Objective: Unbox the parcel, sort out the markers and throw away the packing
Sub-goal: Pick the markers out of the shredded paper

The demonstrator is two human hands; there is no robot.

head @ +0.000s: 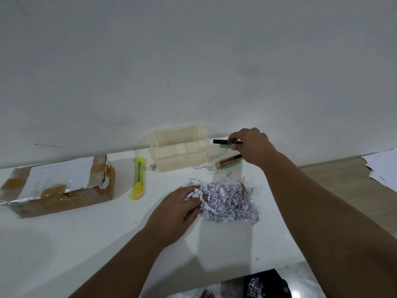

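My right hand [251,145] pinches a black and green marker [222,142] just right of the clear plastic container [180,149], above the table. Another marker [228,161] with a red and tan body lies on the table below that hand. A pile of shredded paper packing [227,201] sits in the middle of the white table. My left hand [178,209] rests on its left edge, fingers curled into the shreds. The opened cardboard parcel [62,190], taped and foil-lined, lies at the left.
A yellow utility knife [138,179] lies between the parcel and the container. A black bag [266,284] holding shredded paper sits on the floor at the table's front edge. White sheets [382,166] lie on the floor at the far right. A wall stands close behind the table.
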